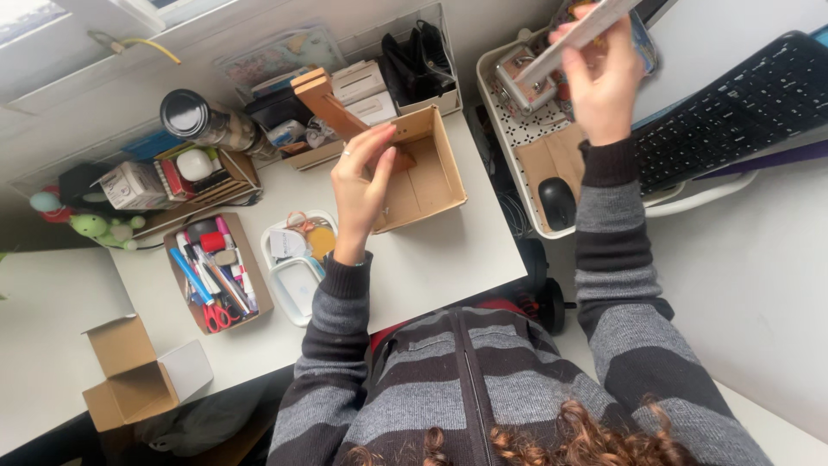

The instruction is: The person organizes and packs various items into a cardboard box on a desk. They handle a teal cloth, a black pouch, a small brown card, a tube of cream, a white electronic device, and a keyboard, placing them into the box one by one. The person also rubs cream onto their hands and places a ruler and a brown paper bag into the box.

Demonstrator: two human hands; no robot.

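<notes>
Two hands up, both busy. Left hand (pixel 360 185) pinches the near wall of an open cardboard box (pixel 429 173) btwn thumb & fingers, thumb inside, fingers outside; box sits on the white desk (pixel 431 259), tipped a bit toward the grip. Right hand (pixel 599 86) is raised well off to the right, over the white tray (pixel 517 129), fingers pressed on a long flat grey strip (pixel 576 39), prob. a ruler, can't tell for sure. Strip's long axis runs diagonal, low-left to high-right, its lower end pointing back toward the box. So box lies left & below the strip; left hand is already on it, right hand well apart. Keyboard (pixel 733 112) and mouse (pixel 556 203) sit right of the box; carton of pens (pixel 217 274) to its left, near desk edge.
</notes>
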